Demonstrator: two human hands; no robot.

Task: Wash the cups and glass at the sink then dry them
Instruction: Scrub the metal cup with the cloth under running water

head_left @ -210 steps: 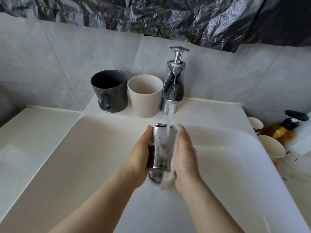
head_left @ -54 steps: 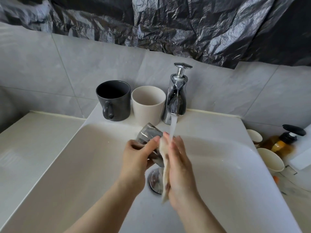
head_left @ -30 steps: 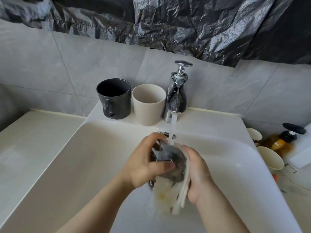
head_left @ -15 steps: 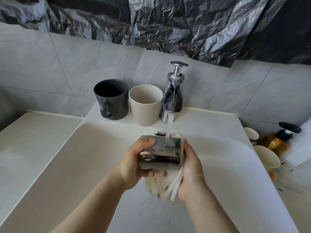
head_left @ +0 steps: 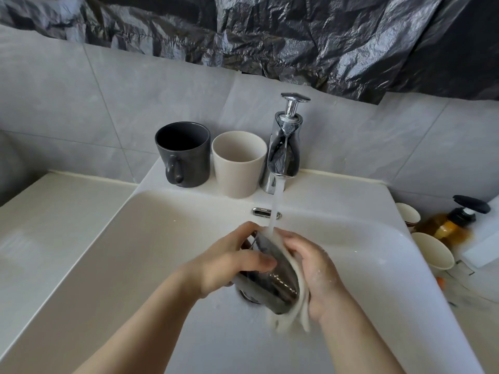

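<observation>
I hold a clear glass point(head_left: 272, 279) tilted over the drain of the white sink point(head_left: 140, 260). My left hand point(head_left: 229, 263) grips its side. My right hand point(head_left: 316, 271) presses a wet white cloth point(head_left: 301, 300) against the glass's right side and base. Water runs from the chrome tap point(head_left: 285, 149) onto the top of the glass. A dark grey mug point(head_left: 185, 155) and a beige cup point(head_left: 237, 164) stand upright on the sink ledge left of the tap.
Two small cups point(head_left: 432, 252) and an amber pump bottle point(head_left: 453, 222) stand on the counter right of the sink. A pale counter point(head_left: 43, 225) lies to the left. Grey tiles and black plastic sheet form the back wall.
The glass has turned from lying sideways to tilted with its base toward me. Both hands and the cloth dropped lower, over the drain.
</observation>
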